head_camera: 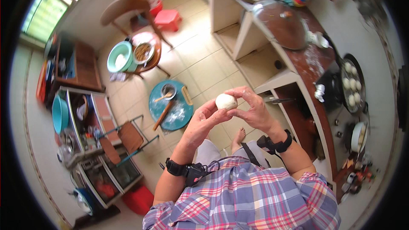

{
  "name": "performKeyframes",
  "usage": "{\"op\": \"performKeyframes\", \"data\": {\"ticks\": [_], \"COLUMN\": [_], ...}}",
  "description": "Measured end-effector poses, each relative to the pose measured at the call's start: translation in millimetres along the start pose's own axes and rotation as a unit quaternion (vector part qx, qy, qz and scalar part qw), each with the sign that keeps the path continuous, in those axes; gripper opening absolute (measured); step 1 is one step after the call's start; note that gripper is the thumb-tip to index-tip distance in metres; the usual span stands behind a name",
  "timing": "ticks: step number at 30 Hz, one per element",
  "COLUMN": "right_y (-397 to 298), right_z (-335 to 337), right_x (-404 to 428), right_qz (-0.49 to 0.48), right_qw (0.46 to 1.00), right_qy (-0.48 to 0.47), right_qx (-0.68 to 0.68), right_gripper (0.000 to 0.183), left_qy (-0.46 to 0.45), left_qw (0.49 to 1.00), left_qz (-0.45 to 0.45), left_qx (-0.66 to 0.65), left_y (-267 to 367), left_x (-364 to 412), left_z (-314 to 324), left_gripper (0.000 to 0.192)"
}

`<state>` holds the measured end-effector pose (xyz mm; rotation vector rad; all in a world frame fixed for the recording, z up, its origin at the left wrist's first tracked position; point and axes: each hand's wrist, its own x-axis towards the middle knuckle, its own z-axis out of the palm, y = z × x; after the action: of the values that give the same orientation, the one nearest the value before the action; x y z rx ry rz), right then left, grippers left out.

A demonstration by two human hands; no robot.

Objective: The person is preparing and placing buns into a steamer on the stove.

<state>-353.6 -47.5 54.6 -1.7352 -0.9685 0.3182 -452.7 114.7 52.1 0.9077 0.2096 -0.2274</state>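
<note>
A round white dough ball is held up in front of my chest, above the tiled floor. My left hand grips it from the left with fingers and thumb. From the right, my right hand pinches the same ball, with thumb below and fingers above. Flour marks both hands. Beyond my left hand stands a low round teal table, dusted with flour. On it rest a wooden rolling pin, a metal bowl and a wooden spoon lying across its rim.
A black pan of several white dough balls sits on the counter at right. The wooden chair bears a mint basin and a bowl of brown filling. A small folding chair stands at left.
</note>
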Motion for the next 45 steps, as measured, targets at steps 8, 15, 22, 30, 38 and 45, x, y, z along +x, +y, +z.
{"op": "performKeyframes", "data": {"ticks": [8,15,22,30,38,45], "right_y": [-21,-18,-6,-14,2,108], "right_z": [-141,-202,-242,-329,-397,-554], "right_x": [-110,-202,-246,-234,-200,-239], "right_qz": [-0.026,0.091,0.276,0.34,0.37,0.442], "right_qw": [0.968,0.95,0.911,0.849,0.852,0.8], "right_qy": [0.102,0.132,0.284,0.352,0.309,0.218], "right_qx": [-0.228,-0.266,-0.112,-0.201,-0.206,-0.341], "right_gripper": [0.056,0.059,0.034,0.045,0.05,0.043], "left_qy": [-0.141,-0.243,-0.315,-0.386,-0.361,-0.276], "left_qw": [0.979,0.928,0.845,0.84,0.858,0.909], "left_qz": [-0.086,-0.18,-0.274,-0.28,-0.348,-0.284], "left_qx": [0.12,0.217,0.334,0.258,0.114,0.129], "left_y": [-39,-92,-129,-122,-143,-130], "left_x": [66,116,180,267,318,342], "left_z": [150,237,279,329,340,336], "left_gripper": [0.044,0.043,0.073,0.061,0.044,0.053]}}
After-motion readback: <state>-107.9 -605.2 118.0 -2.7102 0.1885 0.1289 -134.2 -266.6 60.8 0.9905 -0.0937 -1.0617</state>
